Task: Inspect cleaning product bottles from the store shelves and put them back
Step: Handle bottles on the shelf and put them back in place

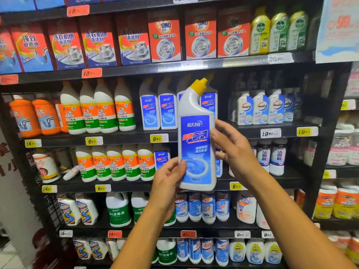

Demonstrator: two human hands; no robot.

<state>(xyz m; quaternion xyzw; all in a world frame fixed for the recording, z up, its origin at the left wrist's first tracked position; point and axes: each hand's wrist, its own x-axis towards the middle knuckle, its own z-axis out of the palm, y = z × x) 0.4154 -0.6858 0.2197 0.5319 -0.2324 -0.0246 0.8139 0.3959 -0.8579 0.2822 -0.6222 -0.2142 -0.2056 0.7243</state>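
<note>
I hold a white toilet-cleaner bottle (196, 136) with a blue label and an angled yellow cap upright in front of the shelves, label facing me. My left hand (168, 181) grips its lower left side, thumb on the label near the base. My right hand (231, 150) holds its right edge at mid-height, fingers reaching behind the bottle. Matching blue-label bottles (158, 111) stand on the shelf right behind it, partly hidden by the bottle.
Black store shelving (194, 136) fills the view. Orange-and-green bottles (97, 111) stand to the left, white Walch bottles (260, 109) to the right, boxed cleaners (165, 39) above, more bottles (202, 206) below. Another shelf unit (345, 152) stands at the right.
</note>
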